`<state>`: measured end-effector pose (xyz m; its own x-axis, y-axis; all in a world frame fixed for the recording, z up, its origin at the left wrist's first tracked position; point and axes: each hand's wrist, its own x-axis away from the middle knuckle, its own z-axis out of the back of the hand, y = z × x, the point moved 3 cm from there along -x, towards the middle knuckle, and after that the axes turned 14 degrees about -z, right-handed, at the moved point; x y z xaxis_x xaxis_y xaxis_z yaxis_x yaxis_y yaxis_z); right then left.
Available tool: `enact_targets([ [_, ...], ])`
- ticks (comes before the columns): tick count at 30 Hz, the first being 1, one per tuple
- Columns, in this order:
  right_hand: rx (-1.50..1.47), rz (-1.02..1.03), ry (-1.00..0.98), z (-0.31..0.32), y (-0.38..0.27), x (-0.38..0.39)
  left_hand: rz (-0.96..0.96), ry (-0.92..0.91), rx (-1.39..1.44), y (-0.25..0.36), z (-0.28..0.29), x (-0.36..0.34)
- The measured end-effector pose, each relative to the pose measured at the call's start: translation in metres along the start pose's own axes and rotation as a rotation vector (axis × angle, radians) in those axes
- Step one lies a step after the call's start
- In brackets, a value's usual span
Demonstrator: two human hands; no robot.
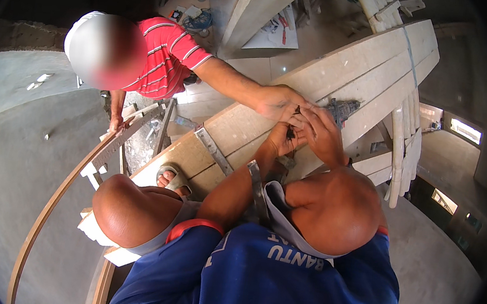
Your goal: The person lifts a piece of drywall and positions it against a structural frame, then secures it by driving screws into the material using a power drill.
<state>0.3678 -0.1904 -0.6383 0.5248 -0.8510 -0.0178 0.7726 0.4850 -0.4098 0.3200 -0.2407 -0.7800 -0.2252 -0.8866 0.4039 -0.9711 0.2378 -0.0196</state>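
My left hand is cupped palm up above the planks, with small dark pieces in it, too small to name surely. Right beside it, my right hand has its fingers stretched over toward a co-worker's hand. That hand reaches in from the far left and meets mine. More small dark bits show between the co-worker's fingers and mine. Just beyond my right hand, a dark grey power tool lies on the planks. My bent knees frame both arms.
Long wooden planks form a raised platform, with a metal bar across them. My sandalled foot rests on it. The co-worker stands beyond, other hand on a curved wooden strip. Bamboo poles stand right. Tools lie on a white board.
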Motion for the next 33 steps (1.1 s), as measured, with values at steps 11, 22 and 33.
enact_targets([
  [11, -0.145, -0.144, -0.152, 0.002, 0.001, -0.018, -0.082, -0.035, 0.098, 0.013, 0.014, -0.008],
  [22, -0.272, -0.109, -0.085, 0.001, 0.01, 0.003, -0.113, -0.052, 0.093, 0.008, 0.033, -0.014],
  [33, -0.333, -0.42, -0.252, -0.041, 0.021, 0.027, 0.072, 0.091, 0.023, -0.002, 0.049, -0.019],
])
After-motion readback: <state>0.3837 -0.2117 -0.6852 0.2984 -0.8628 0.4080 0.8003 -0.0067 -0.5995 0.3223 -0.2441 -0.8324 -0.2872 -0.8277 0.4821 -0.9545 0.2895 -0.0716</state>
